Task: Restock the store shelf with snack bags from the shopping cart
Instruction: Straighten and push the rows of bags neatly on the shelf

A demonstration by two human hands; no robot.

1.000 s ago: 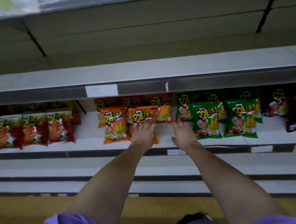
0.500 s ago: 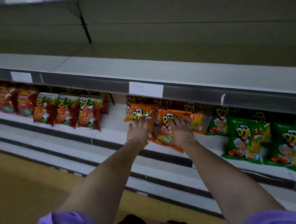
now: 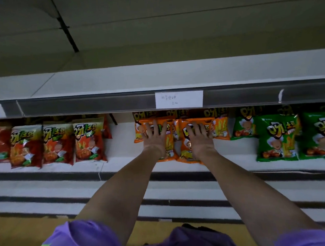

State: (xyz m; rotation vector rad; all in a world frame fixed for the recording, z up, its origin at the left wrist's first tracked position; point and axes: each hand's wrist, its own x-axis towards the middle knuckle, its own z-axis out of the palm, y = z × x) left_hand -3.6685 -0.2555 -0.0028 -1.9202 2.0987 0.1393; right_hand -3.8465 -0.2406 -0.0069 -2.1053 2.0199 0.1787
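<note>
Orange snack bags lie on the white shelf (image 3: pixel 122 164) under the price rail. My left hand (image 3: pixel 154 138) rests flat with spread fingers on the left orange bag (image 3: pixel 170 147). My right hand (image 3: pixel 200 139) presses flat on the orange bag beside it (image 3: pixel 185 152), whose lower edge reaches the shelf's front lip. More orange bags (image 3: pixel 220 127) stand behind them. Neither hand grips anything. The shopping cart is out of view.
Red snack bags (image 3: pixel 57 145) lie in a row to the left and green snack bags (image 3: pixel 276 138) to the right. A paper label (image 3: pixel 179 99) sits on the rail of the upper shelf (image 3: pixel 154 77). Lower shelf steps and a yellow floor lie below.
Both hands have slid further up onto the two front orange bags and spread flat. The view has swung back to face the shelf squarely.
</note>
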